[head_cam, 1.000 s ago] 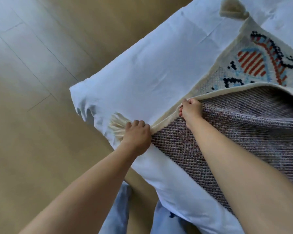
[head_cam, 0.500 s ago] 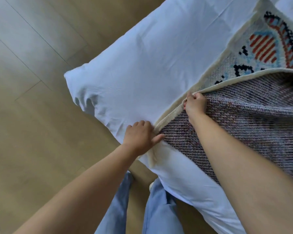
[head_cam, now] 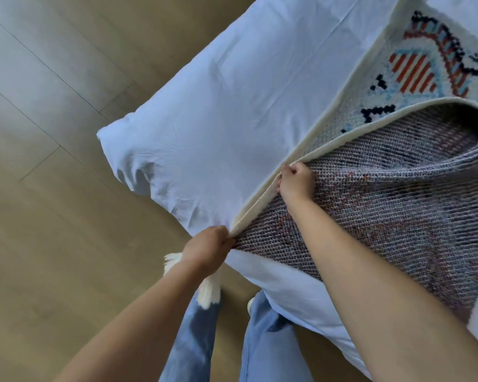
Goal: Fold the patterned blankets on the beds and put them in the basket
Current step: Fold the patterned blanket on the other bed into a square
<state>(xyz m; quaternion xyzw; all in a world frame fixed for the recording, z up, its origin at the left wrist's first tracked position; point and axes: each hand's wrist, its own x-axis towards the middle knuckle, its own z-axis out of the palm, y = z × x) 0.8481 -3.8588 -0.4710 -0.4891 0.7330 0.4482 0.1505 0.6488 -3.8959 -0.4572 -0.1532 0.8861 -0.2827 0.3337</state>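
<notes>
Left hand (head_cam: pixel 208 248) pinches blanket (head_cam: pixel 384 205) corner, right hand (head_cam: pixel 297 181) grips edge; line up both cream edges before creasing.

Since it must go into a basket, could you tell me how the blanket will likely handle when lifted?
Probably floppy: the blanket sags in curved folds between grips. Its thick woven edge suggests some weight. The tassel dangles freely and might snag.

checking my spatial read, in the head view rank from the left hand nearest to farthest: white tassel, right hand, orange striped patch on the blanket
1. White tassel, just below the left hand.
2. Right hand, up and right on the blanket edge.
3. Orange striped patch, far up at the top right.
</notes>
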